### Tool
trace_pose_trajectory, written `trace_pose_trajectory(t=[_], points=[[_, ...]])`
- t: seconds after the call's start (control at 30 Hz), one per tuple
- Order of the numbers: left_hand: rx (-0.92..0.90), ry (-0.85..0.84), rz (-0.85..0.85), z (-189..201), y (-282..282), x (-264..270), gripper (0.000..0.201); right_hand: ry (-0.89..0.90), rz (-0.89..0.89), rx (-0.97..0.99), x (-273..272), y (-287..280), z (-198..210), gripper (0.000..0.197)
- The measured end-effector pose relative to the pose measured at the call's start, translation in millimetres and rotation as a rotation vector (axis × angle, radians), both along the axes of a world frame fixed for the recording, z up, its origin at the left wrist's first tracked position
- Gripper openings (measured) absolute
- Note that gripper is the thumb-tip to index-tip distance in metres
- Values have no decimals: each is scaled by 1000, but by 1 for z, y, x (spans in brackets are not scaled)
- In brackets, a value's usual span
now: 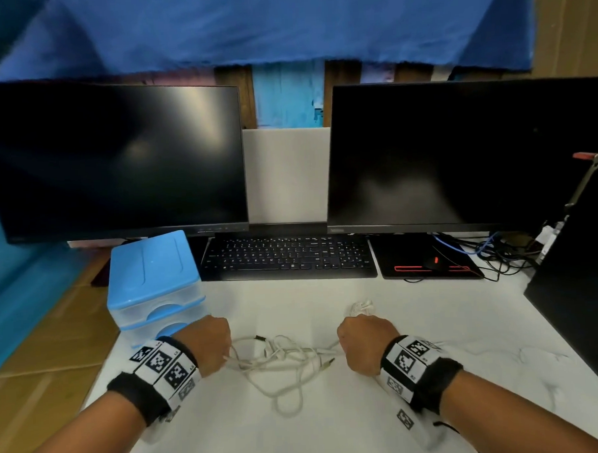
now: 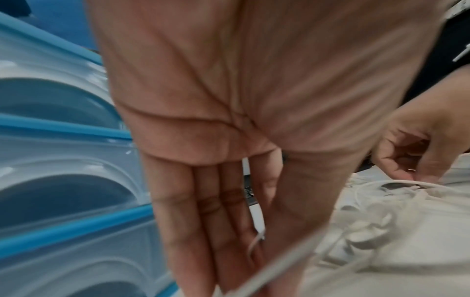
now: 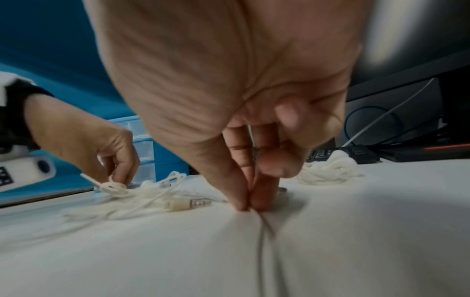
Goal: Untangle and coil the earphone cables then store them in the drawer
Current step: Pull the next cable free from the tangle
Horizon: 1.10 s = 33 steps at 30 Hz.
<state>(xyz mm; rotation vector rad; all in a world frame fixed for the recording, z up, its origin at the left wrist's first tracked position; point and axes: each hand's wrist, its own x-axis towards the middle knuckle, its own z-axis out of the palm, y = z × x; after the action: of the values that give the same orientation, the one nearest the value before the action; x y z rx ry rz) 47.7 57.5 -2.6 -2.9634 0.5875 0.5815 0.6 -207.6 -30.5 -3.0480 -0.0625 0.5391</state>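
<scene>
A tangled white earphone cable (image 1: 283, 359) lies on the white table (image 1: 334, 430) between my hands, its jack plug (image 3: 188, 204) lying free on the table. My left hand (image 1: 210, 346) pinches a loop at the tangle's left end, fingers curled round it in the right wrist view. My right hand (image 1: 362, 345) is at the right end, fingertips (image 3: 244, 206) pressed down on the table, thumb against them, pinching a strand. A second white cable bundle (image 1: 361, 307) sits coiled just behind the right hand. The blue drawer unit (image 1: 152, 284) stands left, drawers closed.
Two dark monitors (image 1: 116, 159) stand at the back with a black keyboard (image 1: 288, 257) in front and a mouse pad (image 1: 426, 265) to the right. Loose black wires (image 1: 504, 262) and a dark box (image 1: 581, 299) fill the right edge.
</scene>
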Motion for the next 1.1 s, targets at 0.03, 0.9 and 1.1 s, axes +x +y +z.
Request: trace_pose_trajectory(t=[0.03, 0.9, 1.1], points=[[6, 10, -3, 2, 1, -1, 29, -24, -3, 2, -1, 0, -1, 12], [-936, 203, -116, -10, -98, -2, 19, -501, -251, 859, -32, -12, 68, 35], [-988, 180, -18, 5, -38, 19, 15, -698, -367, 1039, -57, -65, 110, 31]])
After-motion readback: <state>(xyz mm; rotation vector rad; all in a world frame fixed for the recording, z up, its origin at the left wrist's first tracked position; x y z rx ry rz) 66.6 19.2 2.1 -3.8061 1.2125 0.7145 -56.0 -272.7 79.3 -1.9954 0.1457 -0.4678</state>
